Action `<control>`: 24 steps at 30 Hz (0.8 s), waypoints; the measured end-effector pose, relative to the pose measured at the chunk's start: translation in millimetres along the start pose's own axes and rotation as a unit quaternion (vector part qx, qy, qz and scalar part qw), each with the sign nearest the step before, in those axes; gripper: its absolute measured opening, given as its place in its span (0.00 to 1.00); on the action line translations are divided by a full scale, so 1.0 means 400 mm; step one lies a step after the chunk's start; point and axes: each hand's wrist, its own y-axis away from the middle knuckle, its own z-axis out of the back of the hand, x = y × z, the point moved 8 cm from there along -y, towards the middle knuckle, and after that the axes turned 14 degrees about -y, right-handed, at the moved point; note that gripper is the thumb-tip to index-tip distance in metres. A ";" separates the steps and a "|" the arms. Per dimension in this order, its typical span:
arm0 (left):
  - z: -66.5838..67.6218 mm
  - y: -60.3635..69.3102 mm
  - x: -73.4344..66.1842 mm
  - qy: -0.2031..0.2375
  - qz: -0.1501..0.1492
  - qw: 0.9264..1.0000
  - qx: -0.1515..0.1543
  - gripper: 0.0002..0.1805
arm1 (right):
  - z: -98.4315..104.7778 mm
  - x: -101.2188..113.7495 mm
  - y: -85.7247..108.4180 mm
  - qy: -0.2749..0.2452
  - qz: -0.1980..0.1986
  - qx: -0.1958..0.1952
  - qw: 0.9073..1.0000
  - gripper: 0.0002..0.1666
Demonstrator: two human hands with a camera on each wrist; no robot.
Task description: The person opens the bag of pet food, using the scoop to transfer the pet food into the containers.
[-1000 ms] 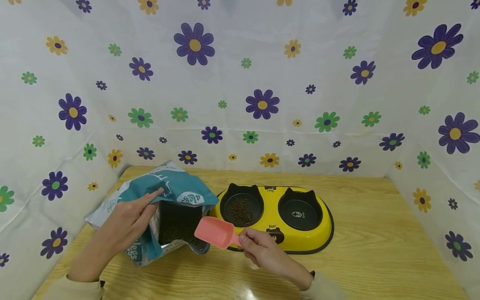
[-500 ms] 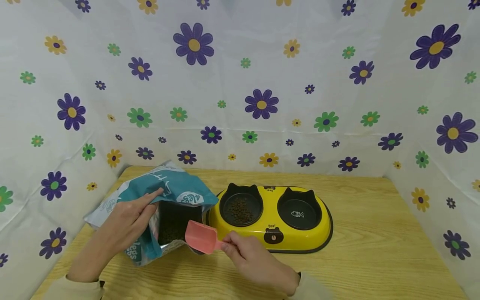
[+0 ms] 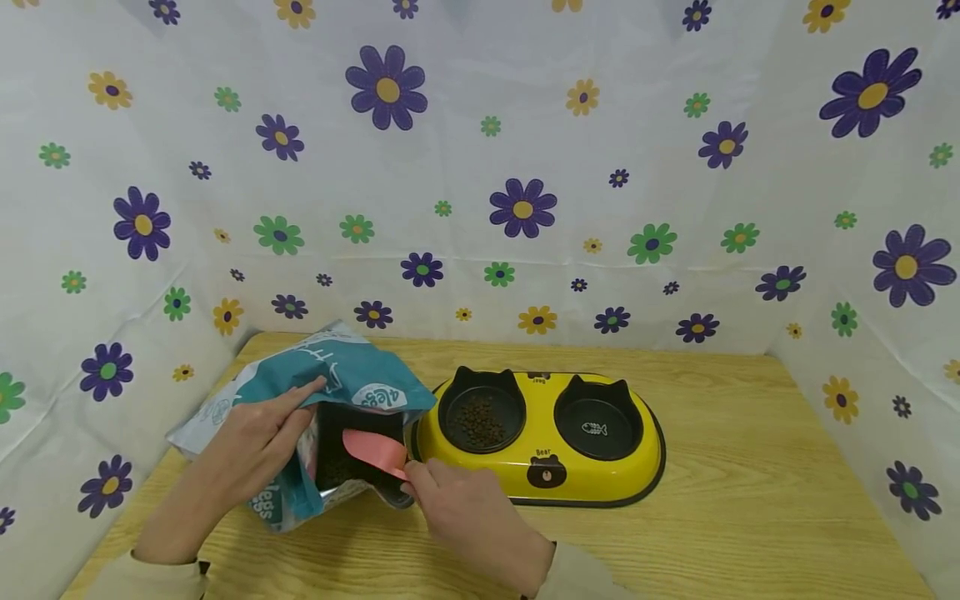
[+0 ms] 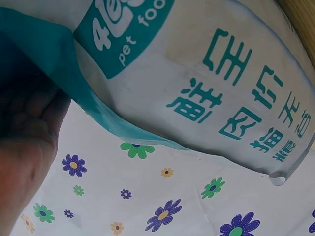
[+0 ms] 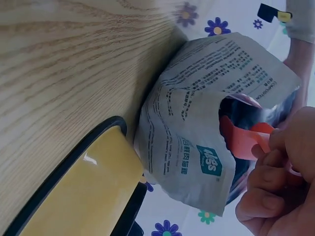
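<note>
A teal and white pet food bag (image 3: 367, 367) lies on its side at the left, its mouth facing right, with dark kibble inside. My left hand (image 3: 258, 433) grips the bag at the edge of its mouth; in the left wrist view part of that hand (image 4: 29, 142) is in shadow under the teal edge. My right hand (image 3: 468, 512) pinches the handle of a pink scoop (image 3: 375, 450), whose bowl is inside the bag mouth. In the right wrist view the same scoop (image 5: 241, 140) enters the opening, its tip hidden by the bag wall.
A yellow double pet bowl stand (image 3: 540, 475) stands just right of the bag. Its left black bowl (image 3: 453, 417) has some brown kibble; the right black bowl (image 3: 573, 408) shows a fish-bone print. Flower-patterned cloth (image 3: 450, 150) encloses the back and sides of the wooden table (image 3: 750, 467).
My right hand has moved left with the scoop, from beside the yellow stand into the bag mouth, and the scoop has turned over. The left hand and bag have stayed in place.
</note>
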 end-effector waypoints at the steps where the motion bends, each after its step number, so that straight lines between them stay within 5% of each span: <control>1: 0.000 0.000 0.000 0.000 0.000 1.000 -0.001 0.21 | -0.002 0.003 -0.005 0.015 0.004 -0.001 1.000 0.10; 10: 0.000 -0.005 0.002 0.008 0.003 1.000 -0.003 0.21 | -0.034 0.013 -0.038 0.103 0.017 0.020 0.994 0.15; 15: -0.003 -0.002 0.001 0.006 0.009 1.000 0.003 0.21 | -0.053 0.005 -0.045 0.100 0.002 0.035 0.994 0.15; 20: -0.003 -0.001 0.002 0.001 0.011 1.000 0.001 0.21 | -0.057 -0.004 -0.055 0.029 -0.025 0.025 0.999 0.08; 24: -0.003 0.000 0.003 0.003 0.011 1.000 -0.003 0.20 | -0.065 -0.021 -0.055 -0.106 -0.083 0.040 0.990 0.10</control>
